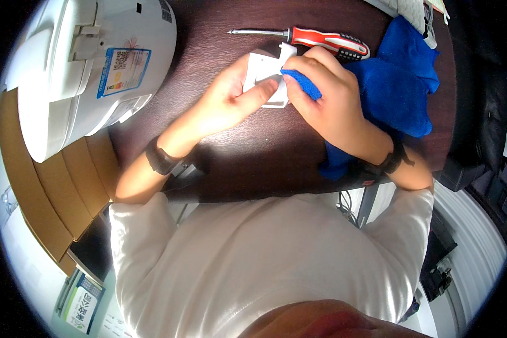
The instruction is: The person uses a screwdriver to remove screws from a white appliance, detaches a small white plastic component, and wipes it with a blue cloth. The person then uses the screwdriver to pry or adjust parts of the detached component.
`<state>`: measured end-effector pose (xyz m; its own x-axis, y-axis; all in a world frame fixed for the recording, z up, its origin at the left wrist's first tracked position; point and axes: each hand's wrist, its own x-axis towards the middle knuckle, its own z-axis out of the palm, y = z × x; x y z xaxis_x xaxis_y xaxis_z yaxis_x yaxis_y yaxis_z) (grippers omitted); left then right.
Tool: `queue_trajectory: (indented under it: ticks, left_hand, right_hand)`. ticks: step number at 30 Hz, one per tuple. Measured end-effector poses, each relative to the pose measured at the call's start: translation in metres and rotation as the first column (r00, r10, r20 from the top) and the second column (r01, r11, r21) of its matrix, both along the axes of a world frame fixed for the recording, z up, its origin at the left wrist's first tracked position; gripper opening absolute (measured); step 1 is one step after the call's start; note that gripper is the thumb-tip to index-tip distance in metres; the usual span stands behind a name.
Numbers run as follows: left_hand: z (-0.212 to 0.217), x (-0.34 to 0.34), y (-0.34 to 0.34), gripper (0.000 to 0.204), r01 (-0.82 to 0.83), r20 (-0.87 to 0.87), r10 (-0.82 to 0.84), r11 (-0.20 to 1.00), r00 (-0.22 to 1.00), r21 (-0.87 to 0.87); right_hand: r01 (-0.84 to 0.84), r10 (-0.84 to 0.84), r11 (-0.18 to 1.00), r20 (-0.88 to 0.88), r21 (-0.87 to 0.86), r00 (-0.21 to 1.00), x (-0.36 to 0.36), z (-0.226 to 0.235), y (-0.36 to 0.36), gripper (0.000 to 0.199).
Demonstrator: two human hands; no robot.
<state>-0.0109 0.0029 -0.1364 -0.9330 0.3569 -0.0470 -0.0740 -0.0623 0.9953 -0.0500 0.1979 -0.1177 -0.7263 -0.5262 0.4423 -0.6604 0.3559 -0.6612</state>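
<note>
A small white plastic part point(266, 66) with a raised tab is held above the dark table. My left hand point(236, 84) is closed round its left side, the thumb lying across its face. In my right hand point(335, 90) a corner of a blue cloth point(394, 90) is pinched, and the fingers press it against the part's right edge. The rest of the cloth spreads over the table under and beyond my right wrist. Just beyond my hands lies a screwdriver point(329, 42) with a red, white and black handle, its tip pointing left.
A large white appliance point(112, 62) with a label on its side stands at the left, near a brown cardboard piece point(56, 186). The dark brown table point(236, 152) has its near edge against my body. White items with a cable point(428, 25) lie at the far right corner.
</note>
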Motion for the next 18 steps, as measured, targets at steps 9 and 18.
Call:
queue_trajectory:
  ticks: [9, 18]
  left_hand:
    - [-0.0027, -0.002, 0.0066, 0.021, -0.034, -0.14, 0.029, 0.999, 0.99, -0.029]
    - [-0.0046, -0.0027, 0.0065, 0.027, -0.067, -0.203, 0.052, 0.996, 0.978, -0.066]
  right_hand:
    - [0.041, 0.034, 0.979, 0.361, -0.199, 0.932, 0.0037, 0.0017, 0.002, 0.02]
    - [0.061, -0.056, 0.998, -0.134, 0.033, 0.989, 0.0025, 0.0029, 0.0031, 0.028]
